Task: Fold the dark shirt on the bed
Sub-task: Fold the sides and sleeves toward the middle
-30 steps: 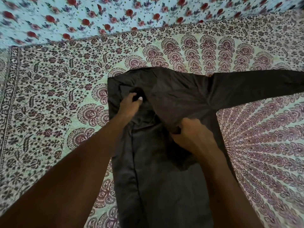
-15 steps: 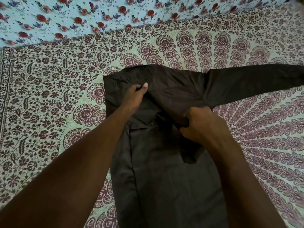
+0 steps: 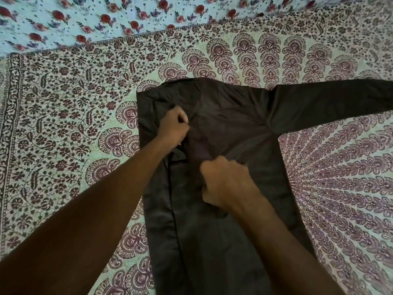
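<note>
txt: none legible | labels/brands/nos: none | bedsheet (image 3: 63,124): floral print only, no lettering

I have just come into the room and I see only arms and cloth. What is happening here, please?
A person is folding a dark shirt spread on a patterned bedsheet. The left hand pinches the fabric near the shirt's upper left part, and the right hand grips a bunch of cloth at its middle. The left side of the shirt is already folded inward, while one long sleeve lies stretched out to the right, not yet folded.
</note>
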